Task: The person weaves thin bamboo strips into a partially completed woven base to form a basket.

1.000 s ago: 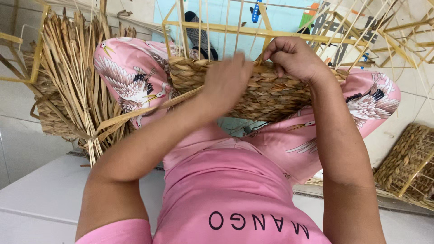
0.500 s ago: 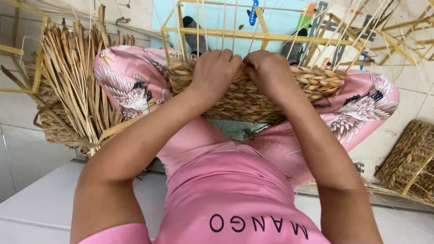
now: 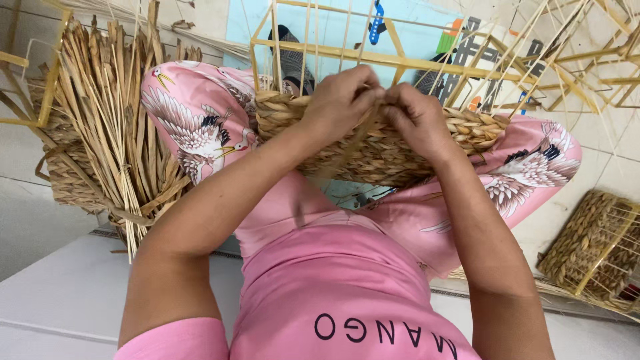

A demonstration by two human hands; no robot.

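Lying across both knees, long axis running left to right: a half-woven straw basket [image 3: 380, 150] on a yellow wire frame [image 3: 400, 63], uprights pointing up and away. Meeting at the woven rim's middle, left hand [image 3: 343, 100] and right hand [image 3: 420, 123], knuckles up, both pinching a straw strand [image 3: 381, 110]. Reaching forward, both forearms converging. Standing at left, a bundle of dry straw [image 3: 107, 133].
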